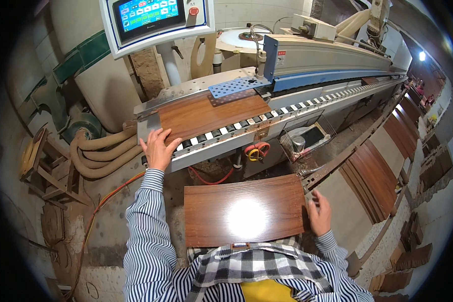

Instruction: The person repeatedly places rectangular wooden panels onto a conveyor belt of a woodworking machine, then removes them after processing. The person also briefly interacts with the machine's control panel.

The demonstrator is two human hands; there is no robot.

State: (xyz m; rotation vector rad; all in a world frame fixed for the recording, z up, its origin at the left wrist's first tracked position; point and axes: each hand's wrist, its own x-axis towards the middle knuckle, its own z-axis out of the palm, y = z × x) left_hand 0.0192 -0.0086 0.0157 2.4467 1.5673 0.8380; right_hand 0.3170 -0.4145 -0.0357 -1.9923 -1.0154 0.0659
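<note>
Press the wood-grain panel (206,118) flat on the edge-bander bed (148,124) at 11 o'clock: left hand (159,150) splayed open at its 7 o'clock corner, right hand (319,214) loosely curled, seemingly released, at 4 o'clock.

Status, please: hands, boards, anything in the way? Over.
Left hand at upper board, near-left corner. Right hand beside lower board, right edge. Blue plate overhangs upper board; nothing plainly in the way.
</note>
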